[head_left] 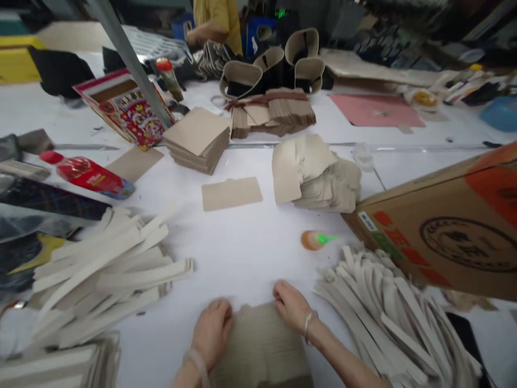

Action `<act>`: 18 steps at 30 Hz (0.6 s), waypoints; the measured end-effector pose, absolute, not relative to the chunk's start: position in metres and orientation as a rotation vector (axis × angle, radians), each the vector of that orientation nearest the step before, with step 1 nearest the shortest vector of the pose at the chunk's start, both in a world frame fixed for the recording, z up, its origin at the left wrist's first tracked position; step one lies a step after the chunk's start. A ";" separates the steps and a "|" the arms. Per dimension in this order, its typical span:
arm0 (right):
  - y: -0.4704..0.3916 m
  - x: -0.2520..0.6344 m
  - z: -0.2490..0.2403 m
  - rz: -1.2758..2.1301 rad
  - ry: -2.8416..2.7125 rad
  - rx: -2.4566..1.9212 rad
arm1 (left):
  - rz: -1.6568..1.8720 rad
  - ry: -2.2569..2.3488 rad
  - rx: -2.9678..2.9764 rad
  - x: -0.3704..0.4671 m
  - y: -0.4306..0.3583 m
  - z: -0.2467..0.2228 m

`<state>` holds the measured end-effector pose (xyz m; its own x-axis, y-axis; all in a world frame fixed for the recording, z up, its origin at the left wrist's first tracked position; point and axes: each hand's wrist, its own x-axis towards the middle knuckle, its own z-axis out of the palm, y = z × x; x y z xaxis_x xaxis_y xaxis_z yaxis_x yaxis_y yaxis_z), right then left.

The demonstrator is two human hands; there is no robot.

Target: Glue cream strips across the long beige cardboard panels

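A stack of grey-beige cardboard-like pieces (264, 347) lies at the near edge of the white table, its layers showing as fine lines. My left hand (212, 328) is closed at its far left corner, with a pale band on the wrist. At the far right corner my right hand (293, 307) has its fingers curled together, and a bracelet is on that wrist. The fingertips of both hands are partly hidden and slightly blurred. Beyond them lies a single beige piece (231, 194), and an orange-brown bottle with a green nozzle (312, 240) lies to its right.
Loose beige strips (117, 269) lie left, and more strips (383, 312) right beside a cardboard box (440, 231). Further back stand a stack of beige boards (197, 137), a pile of cut pieces (317, 175) and a red bottle (89, 175). A person in yellow (220, 24) is across the table.
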<state>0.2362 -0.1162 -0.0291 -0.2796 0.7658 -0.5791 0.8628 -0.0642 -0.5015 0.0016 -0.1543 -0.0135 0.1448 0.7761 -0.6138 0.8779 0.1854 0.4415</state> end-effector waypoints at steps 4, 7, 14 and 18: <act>-0.118 0.237 -0.028 -1.255 2.074 1.701 | -0.200 1.621 1.618 -0.004 -0.153 -0.010; -0.122 0.238 -0.024 -1.188 2.154 1.706 | -0.230 1.663 1.692 -0.003 -0.155 -0.006; -0.095 0.234 -0.028 -1.101 2.174 1.935 | -0.430 1.718 1.699 -0.003 -0.144 -0.013; -0.055 0.237 -0.044 -1.190 2.170 2.019 | -0.434 1.771 1.637 -0.017 -0.113 -0.035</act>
<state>0.2370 -0.0554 -0.0439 -0.2000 0.8780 -0.4350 0.8387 -0.0761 -0.5393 -0.0166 -0.1129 -0.0346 0.0199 0.7420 -0.6701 0.9677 0.1543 0.1996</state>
